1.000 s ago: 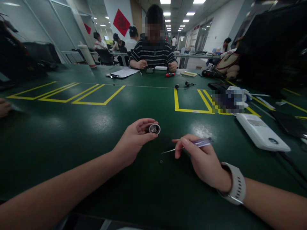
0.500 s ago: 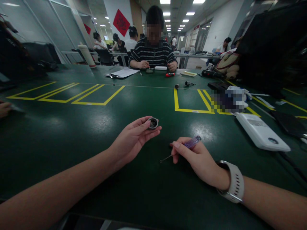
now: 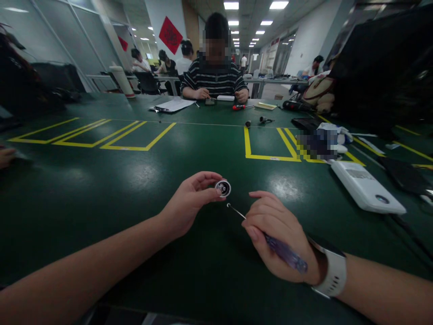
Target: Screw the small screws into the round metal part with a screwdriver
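Between the thumb and fingers of my left hand [image 3: 189,203], a small round metal connector shell [image 3: 227,182] is held with its hollow side facing me. Parts show inside it, too small to make out. My right hand [image 3: 275,228] is closed around a screwdriver [image 3: 286,253] with a translucent purple handle. Its thin shaft points up and left, and a tiny round piece sits at the tip, just below the shell and apart from it. Both hands are above the green table [image 3: 189,280].
Two small metal connector pieces, one round [image 3: 248,123] and one with a stem [image 3: 265,119], lie farther back. A white device [image 3: 367,187] with a cable stands at right. Yellow tape outlines [image 3: 270,158] mark the table. Across from me sits a person [image 3: 214,74], near a red screwdriver [image 3: 239,107].
My left hand has lowered slightly and turned the shell more towards me. My right hand has rotated, its handle now pointing down right, and the screwdriver tip has risen towards the shell.
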Demonstrator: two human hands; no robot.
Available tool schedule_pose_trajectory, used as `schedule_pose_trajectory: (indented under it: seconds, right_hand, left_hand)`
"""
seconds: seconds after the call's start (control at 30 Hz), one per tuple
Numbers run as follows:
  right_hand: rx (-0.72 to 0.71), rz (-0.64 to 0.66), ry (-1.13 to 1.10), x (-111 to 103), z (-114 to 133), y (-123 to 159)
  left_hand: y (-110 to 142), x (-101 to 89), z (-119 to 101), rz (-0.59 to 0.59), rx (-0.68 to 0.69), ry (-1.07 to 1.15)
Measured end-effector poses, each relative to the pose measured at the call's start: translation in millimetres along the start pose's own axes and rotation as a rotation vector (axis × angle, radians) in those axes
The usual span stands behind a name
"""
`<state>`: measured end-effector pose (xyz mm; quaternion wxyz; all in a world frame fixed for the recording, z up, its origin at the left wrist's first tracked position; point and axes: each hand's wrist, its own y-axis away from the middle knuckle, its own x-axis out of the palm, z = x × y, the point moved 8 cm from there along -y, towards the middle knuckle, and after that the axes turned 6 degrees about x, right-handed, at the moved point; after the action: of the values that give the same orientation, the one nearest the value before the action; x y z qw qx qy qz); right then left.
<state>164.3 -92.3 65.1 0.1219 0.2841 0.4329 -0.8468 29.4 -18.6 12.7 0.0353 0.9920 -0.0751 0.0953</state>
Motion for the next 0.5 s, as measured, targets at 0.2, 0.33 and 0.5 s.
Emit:
schedule_pose_trajectory:
  seconds: [0.2, 0.33, 0.5]
  right_hand:
    - [-0.029, -0.044, 0.038, -3.1, -0.8, 1.5]
    - [-0.013, -0.028, 0.041, -1.2, -2.9, 0.6]
    - [-0.018, -0.021, 0.045, 0.2, -3.2, 1.0]
  left_hand:
    - [3.2, 7.2, 0.2, 0.071, 0.046, -0.081]
    - [4.8, 8.9, 0.2, 0.085, 0.06, -0.105]
    - [6.8, 10.4, 1.4, 0.102, 0.065, -0.117]
